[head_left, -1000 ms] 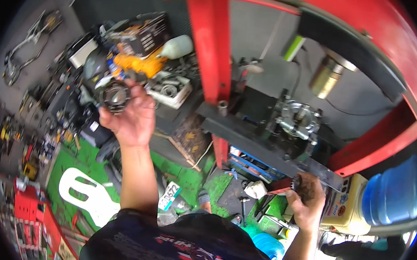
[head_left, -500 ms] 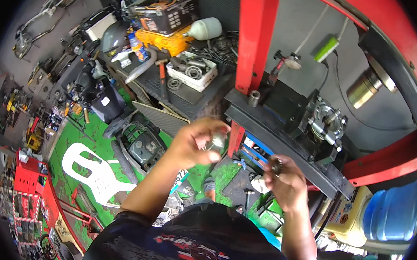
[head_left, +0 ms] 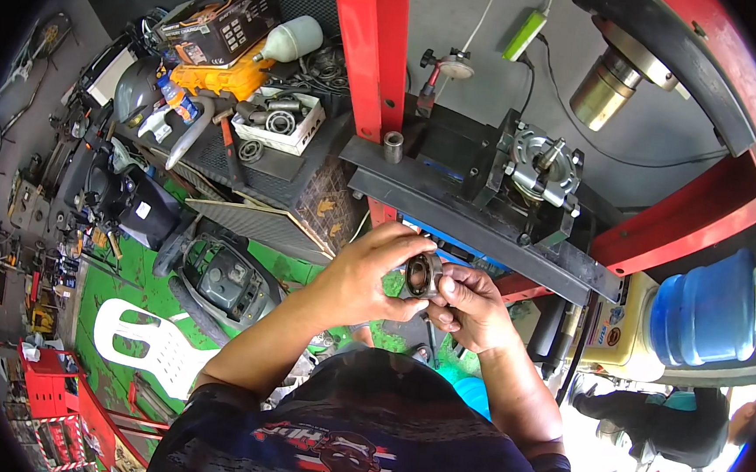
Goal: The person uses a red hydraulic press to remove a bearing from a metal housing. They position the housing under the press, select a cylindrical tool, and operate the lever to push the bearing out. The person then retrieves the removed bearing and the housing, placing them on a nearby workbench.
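A metal ball bearing point(head_left: 423, 274) is held upright between my two hands, in front of the press's black crossbeam point(head_left: 476, 216). My left hand point(head_left: 362, 279) grips it from the left, thumb below and fingers over the top. My right hand point(head_left: 474, 308) has curled fingers and thumb against its right side; anything behind the bearing is hidden. Beyond them, a clamp-type bearing separator point(head_left: 523, 163) sits on the press under the brass-coloured ram point(head_left: 603, 94), and a small steel sleeve point(head_left: 392, 147) stands on the beam.
The red press frame point(head_left: 374, 43) rises ahead. A cluttered bench point(head_left: 294, 182) with a box of bearings point(head_left: 267, 132) is at upper left. A white chair point(head_left: 138, 342) and scooter point(head_left: 226, 282) are at left; a blue water jug point(head_left: 701, 311) and another person point(head_left: 680, 424) are at right.
My left hand came down and rightward from the upper left with a round metal part, and my right hand moved inward. Both hands now meet at the bearing.
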`<action>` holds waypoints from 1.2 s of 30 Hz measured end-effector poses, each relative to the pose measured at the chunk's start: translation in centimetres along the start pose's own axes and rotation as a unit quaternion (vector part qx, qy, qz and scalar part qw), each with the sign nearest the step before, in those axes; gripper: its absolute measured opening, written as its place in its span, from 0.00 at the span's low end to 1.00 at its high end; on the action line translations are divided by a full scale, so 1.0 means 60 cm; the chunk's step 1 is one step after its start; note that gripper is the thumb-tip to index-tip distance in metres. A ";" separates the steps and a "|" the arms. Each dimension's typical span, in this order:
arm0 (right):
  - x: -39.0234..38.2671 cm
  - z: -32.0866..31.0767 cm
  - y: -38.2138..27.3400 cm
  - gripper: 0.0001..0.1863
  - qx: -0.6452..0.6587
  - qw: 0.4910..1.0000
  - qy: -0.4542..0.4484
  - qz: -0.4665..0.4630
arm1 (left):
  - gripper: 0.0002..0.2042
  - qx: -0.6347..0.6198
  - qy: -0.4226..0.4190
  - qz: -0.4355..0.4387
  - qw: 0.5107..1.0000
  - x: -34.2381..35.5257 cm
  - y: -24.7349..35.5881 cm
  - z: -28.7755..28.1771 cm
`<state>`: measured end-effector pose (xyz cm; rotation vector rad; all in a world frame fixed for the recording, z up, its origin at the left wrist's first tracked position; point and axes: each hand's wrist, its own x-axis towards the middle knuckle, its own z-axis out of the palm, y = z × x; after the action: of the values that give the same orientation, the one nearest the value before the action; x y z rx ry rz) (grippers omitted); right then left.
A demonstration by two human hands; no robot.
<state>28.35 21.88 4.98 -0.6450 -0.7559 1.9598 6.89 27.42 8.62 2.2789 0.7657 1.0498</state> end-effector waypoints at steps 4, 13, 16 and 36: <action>-0.014 -0.018 0.000 0.22 -0.011 1.000 -0.017 -0.013 | 0.29 -0.028 -0.035 -0.030 0.999 0.007 0.012 0.003; -0.021 -0.027 -0.004 0.32 -0.416 0.902 -0.029 -0.109 | 0.29 -0.237 -0.098 -0.195 0.947 -0.016 -0.015 0.011; -0.035 -0.025 0.000 0.37 -0.003 0.994 -0.106 0.007 | 0.31 -0.160 -0.078 -0.102 0.979 -0.005 -0.007 0.003; -0.023 0.009 -0.013 0.40 -0.717 0.668 -0.038 -0.194 | 0.20 -0.566 -0.135 -0.330 0.743 -0.075 -0.083 0.041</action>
<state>29.06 20.86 6.10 -1.1140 -2.2843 0.6301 5.04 27.42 1.69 0.9288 0.4953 0.5291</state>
